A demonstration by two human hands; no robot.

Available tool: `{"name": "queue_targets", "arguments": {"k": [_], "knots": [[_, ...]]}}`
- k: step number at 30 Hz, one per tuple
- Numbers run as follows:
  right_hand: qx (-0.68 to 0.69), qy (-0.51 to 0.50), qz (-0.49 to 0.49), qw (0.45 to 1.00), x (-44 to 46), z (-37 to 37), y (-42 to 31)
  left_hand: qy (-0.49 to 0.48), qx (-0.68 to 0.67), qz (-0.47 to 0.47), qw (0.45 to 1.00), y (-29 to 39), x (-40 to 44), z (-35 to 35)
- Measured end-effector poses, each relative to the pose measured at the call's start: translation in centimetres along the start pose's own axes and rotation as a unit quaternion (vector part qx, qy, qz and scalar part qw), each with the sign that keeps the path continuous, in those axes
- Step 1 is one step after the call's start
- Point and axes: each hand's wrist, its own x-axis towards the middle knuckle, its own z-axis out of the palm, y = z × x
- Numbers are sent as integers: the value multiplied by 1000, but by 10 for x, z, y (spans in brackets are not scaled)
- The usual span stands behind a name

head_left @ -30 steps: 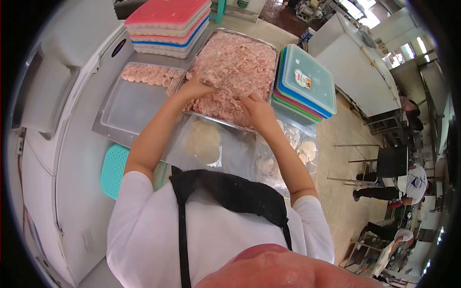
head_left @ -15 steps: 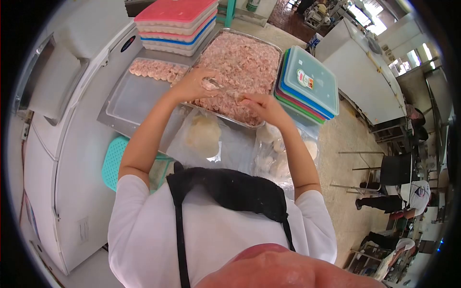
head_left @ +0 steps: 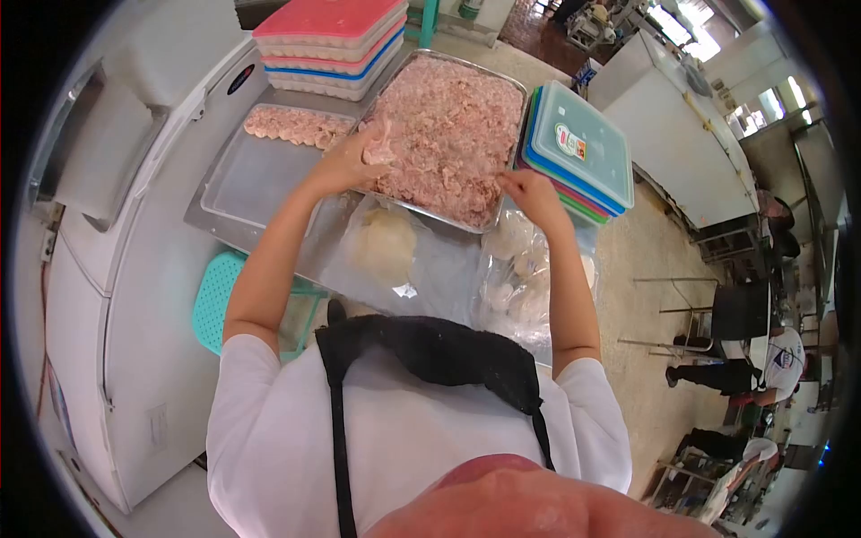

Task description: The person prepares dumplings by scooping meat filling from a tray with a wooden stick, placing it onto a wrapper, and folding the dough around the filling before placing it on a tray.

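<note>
A large metal tray (head_left: 446, 226) heaped with pink ground meat (head_left: 453, 134) lies in front of me. My left hand (head_left: 345, 166) is curled at the tray's left side, fingers around a pale pink lump (head_left: 381, 143) that looks like ground meat; a wrapper under it cannot be made out. Over the tray's right edge, my right hand (head_left: 531, 195) is closed in a pinch, and what its fingers hold is hidden. To the left, meat-topped dumplings (head_left: 296, 125) sit in rows at the far end of a shallow plastic tray (head_left: 256, 188).
Pale round dough wrappers (head_left: 384, 247) lie on plastic near me, beside a clear bag of pale rounds (head_left: 520, 278). Lidded containers (head_left: 583, 148) are stacked at right, filled trays with a red lid (head_left: 327, 22) at back left. A teal stool (head_left: 218, 300) stands below; people work far right.
My hands have moved apart: the right has drawn back to the right, out to the tray's edge. The left has shifted slightly left, and the pink lump now shows in it.
</note>
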Motion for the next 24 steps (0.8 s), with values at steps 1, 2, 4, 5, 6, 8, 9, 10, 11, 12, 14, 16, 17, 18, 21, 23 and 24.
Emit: {"name": "queue_targets", "arguments": {"k": [1,2,4,5,6,8,9,10,11,12,14,16,17,18,21,23,24], "knots": [[67,13,12,998,-3,-12,-12,5,-9,-19,1000,11,-3,-4],[144,29,-20,989,-6,-17,-29,-7,28,16,999,24,-4,-9],[130,36,-129,982,-2,-3,-47,-32,102,86,991,45,-4,-15],[121,41,-182,975,0,3,-56,-6,116,107,987,42,-1,-13],[134,20,-163,977,4,9,-62,18,130,129,983,37,2,-10],[160,-18,-123,979,8,16,-68,27,130,149,980,29,9,-9],[83,11,-110,990,8,8,-72,17,120,147,982,27,14,-13],[7,39,-97,994,6,-4,-79,7,110,144,983,24,19,-18],[-70,69,-85,992,6,-10,-87,6,98,129,987,10,30,-20],[-58,119,-74,988,2,-3,-99,3,85,113,990,-12,44,-17],[-50,137,-106,984,12,31,-93,-27,92,119,988,-28,58,-23],[27,128,-89,987,20,65,-67,-79,128,165,975,-33,63,-26],[-38,89,-23,995,14,61,-62,-70,109,171,977,-39,61,-29],[-103,50,37,993,12,52,-56,-55,92,177,978,-48,57,-35],[-99,70,90,989,8,41,-65,-77,38,184,979,-47,42,-65],[-9,98,76,992,2,40,-97,-86,6,202,975,-45,35,-78],[49,103,61,992,10,36,-128,-73,-2,224,972,-44,35,-83]]}}
